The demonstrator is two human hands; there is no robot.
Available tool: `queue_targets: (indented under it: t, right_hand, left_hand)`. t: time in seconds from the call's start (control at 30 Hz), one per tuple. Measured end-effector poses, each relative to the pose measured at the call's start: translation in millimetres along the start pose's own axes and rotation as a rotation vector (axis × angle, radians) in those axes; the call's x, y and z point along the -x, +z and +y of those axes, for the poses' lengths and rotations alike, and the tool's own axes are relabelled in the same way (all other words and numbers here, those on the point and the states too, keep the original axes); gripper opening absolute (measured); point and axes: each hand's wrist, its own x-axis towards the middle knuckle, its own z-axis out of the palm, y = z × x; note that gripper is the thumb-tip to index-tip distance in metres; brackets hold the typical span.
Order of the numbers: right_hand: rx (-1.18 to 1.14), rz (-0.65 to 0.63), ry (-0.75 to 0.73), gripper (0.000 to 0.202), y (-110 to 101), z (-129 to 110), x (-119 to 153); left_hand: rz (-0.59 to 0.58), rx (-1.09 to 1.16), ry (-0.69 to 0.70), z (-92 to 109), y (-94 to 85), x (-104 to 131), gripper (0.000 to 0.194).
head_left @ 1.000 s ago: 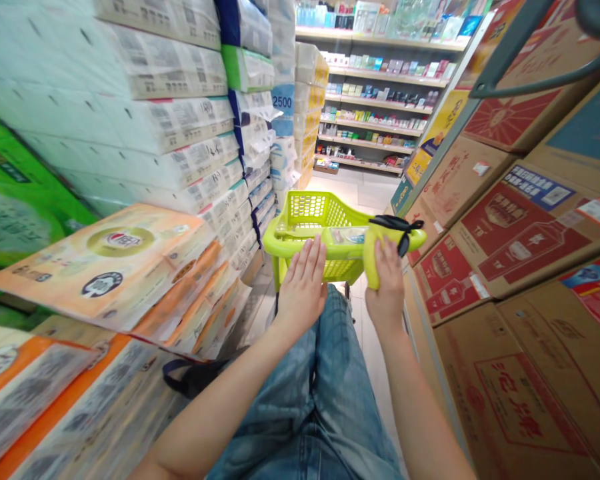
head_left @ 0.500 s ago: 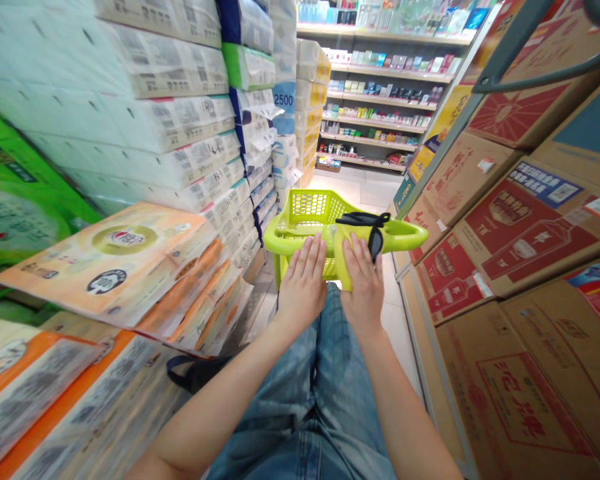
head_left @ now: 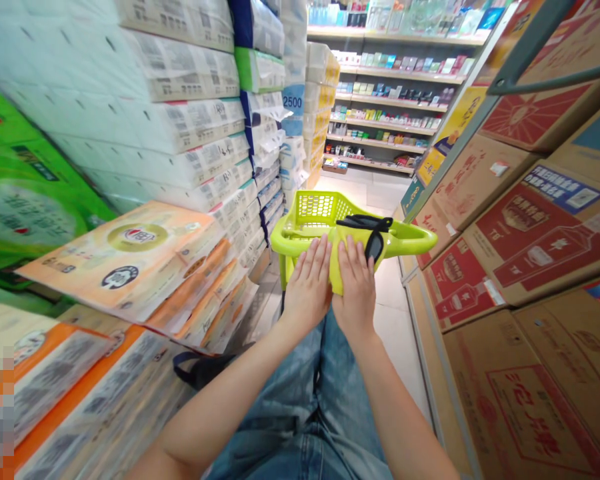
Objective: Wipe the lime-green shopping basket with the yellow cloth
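A lime-green plastic shopping cart (head_left: 405,241) with a perforated basket is in front of me at waist height. My left hand (head_left: 309,287) lies on the cart's near handle bar, palm down, with fingers stretched forward. Close beside it, my right hand (head_left: 354,287) rests flat on a yellow cloth-like item (head_left: 336,270) draped over the bar, fingers extended. A black strap (head_left: 363,222) with a loop lies across this item, just beyond my right fingertips. My palms and the bar beneath them are hidden.
Tall stacks of packaged tissue (head_left: 200,120) line the left, with an orange pack (head_left: 125,257) jutting out. Printed cartons (head_left: 525,413) are piled along the right. Ahead, the tiled aisle floor (head_left: 375,193) leads to shelves (head_left: 400,73) of small goods.
My right hand has slid left along the bar, closer to my left hand. The surroundings have shifted slightly right in view. My left hand stays on the bar.
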Motion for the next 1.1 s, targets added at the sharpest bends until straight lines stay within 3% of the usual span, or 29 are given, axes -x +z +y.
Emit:
queue_targets:
  t: [0.1,0.23,0.3,0.4,0.5,0.57,0.63,0.73,0.9,1.0,1.1]
  right_hand:
    - [0.005,-0.022,-0.067,0.082,-8,19,5]
    - [0.045,0.146,0.127,0.084,-23,78,4]
    - [0.075,0.194,0.217,0.086,-25,90,2]
    - [0.087,0.178,0.186,0.086,-15,67,1]
    - [0.055,0.071,0.015,0.082,1,22,5]
    - [0.047,0.02,-0.067,0.08,7,5,9]
    - [0.062,0.017,-0.119,0.079,8,7,11]
    - [0.106,0.075,-0.153,0.079,2,38,13]
    - [0.107,0.264,-0.017,0.08,-3,91,9]
    - [0.025,0.371,0.162,0.079,4,87,5]
    - [-0.04,0.351,0.174,0.078,13,53,1]
  left_hand:
    - [-0.012,-0.018,0.012,-1,-1.4,0,0.076]
    - [-0.022,-0.022,0.009,1,-1.9,-1,0.079]
    - [-0.023,-0.01,0.006,2,-1.2,-1,0.081]
    - [-0.013,0.009,-0.007,4,0.6,0,0.082]
    - [-0.004,0.007,-0.014,3,1.7,0,0.078]
    - [-0.002,-0.011,-0.009,2,1.6,0,0.075]
    - [-0.006,-0.033,0.007,0,0.6,0,0.073]
    - [-0.015,-0.048,0.026,-1,-1.5,0,0.074]
    - [-0.03,-0.027,0.006,2,-2.0,-1,0.078]
    - [-0.037,-0.021,-0.001,3,-0.7,-1,0.079]
    - [-0.025,-0.038,0.0,1,0.7,-1,0.077]
